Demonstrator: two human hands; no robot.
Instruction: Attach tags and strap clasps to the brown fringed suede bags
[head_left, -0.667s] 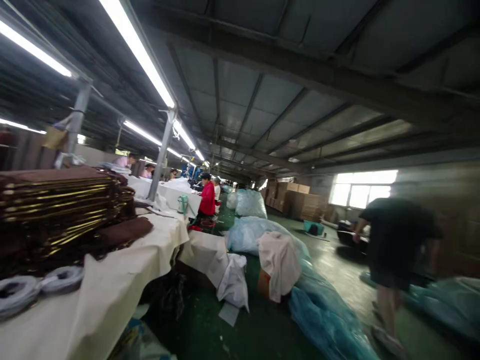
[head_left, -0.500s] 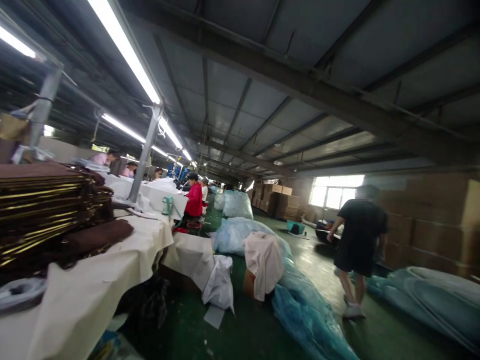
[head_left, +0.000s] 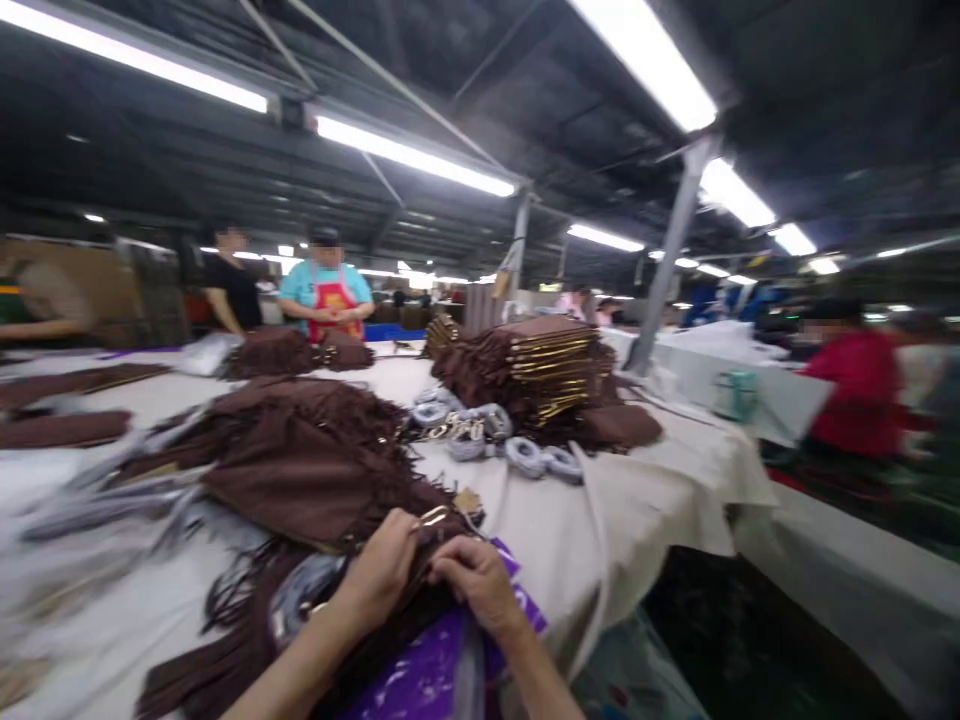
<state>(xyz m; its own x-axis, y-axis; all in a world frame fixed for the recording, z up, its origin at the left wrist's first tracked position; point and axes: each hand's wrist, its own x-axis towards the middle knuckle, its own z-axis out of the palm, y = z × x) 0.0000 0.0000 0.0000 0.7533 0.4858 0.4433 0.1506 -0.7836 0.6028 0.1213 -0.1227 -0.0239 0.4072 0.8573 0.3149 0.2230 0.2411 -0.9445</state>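
A brown fringed piece (head_left: 330,490) lies on the table's white cloth (head_left: 600,520) at about six o'clock in the view, with its near edge under both hands. The left hand (head_left: 382,570) is closed, its fingertips pinching the edge where a small gold fitting (head_left: 433,516) shows at the hand's one o'clock. The right hand (head_left: 476,585), touching the left at its three o'clock, is curled with the fingers tucked down onto the same brown edge. A purple plastic bag (head_left: 427,680) lies under the wrists at six o'clock. At one o'clock from the hands sit grey-white coils (head_left: 525,455), and just beyond them is a tall stack of brown pieces with gold edges (head_left: 540,370). At eleven o'clock, across the table, a person in a teal shirt and red apron (head_left: 326,295) stands beside a person in black (head_left: 232,285). At three o'clock a blurred person in red (head_left: 855,385) is at another table near a green container (head_left: 735,395).
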